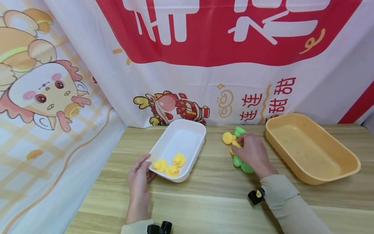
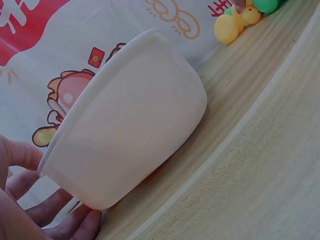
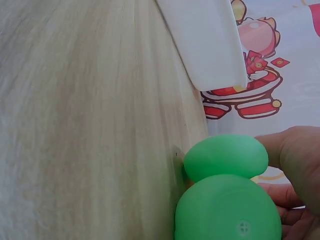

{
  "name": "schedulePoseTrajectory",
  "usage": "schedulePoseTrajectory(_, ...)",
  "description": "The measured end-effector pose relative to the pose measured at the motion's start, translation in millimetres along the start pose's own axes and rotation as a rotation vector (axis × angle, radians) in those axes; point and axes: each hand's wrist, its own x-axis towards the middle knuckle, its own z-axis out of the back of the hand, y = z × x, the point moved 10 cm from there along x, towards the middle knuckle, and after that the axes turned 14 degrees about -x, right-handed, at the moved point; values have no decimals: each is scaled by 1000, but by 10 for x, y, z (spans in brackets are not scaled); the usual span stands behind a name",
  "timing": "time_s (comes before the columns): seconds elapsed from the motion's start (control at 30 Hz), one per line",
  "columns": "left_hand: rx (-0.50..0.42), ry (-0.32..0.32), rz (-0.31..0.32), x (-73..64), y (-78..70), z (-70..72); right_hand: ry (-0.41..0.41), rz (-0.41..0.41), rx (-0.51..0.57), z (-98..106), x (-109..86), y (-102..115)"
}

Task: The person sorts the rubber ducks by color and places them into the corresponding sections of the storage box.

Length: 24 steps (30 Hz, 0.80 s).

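Note:
A white plastic tub [image 1: 187, 130] stands on the wooden table, with three yellow rubber ducks [image 1: 172, 171] at its near end. My left hand [image 1: 139, 183] holds the tub's near left corner, thumb at the rim and fingers beneath in the left wrist view. Farther right, my right hand [image 1: 253, 150] pinches a yellow rubber duck [image 1: 236, 143] in a small cluster of toys. Another yellow toy [image 1: 228, 138] lies at the cluster's left. Green rubber toys [image 3: 227, 207] lie in front of and behind the right fingers, which partly hide the cluster.
A deep yellow-orange plastic tub [image 1: 306, 149] stands on the table [image 1: 204, 208] at the right. A printed cloth [image 1: 216, 74] hangs along the table's back edge, and another patterned cloth [image 1: 58, 146] hangs at the left.

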Motion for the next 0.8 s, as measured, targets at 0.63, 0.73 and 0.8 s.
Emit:
schedulePoseTrajectory(0.63,-26,-7,-23,1,-32,-26,-72,20,17,34,-59,32)
schedulePoseTrajectory(0.73,-29,-8,-21,1,-28,-18,-45,-7,-6,10,-43,20)
schedulePoseTrajectory(0.8,-26,-3,-15,-2,-17,-9,-17,-18,-20,-17,-32,23)
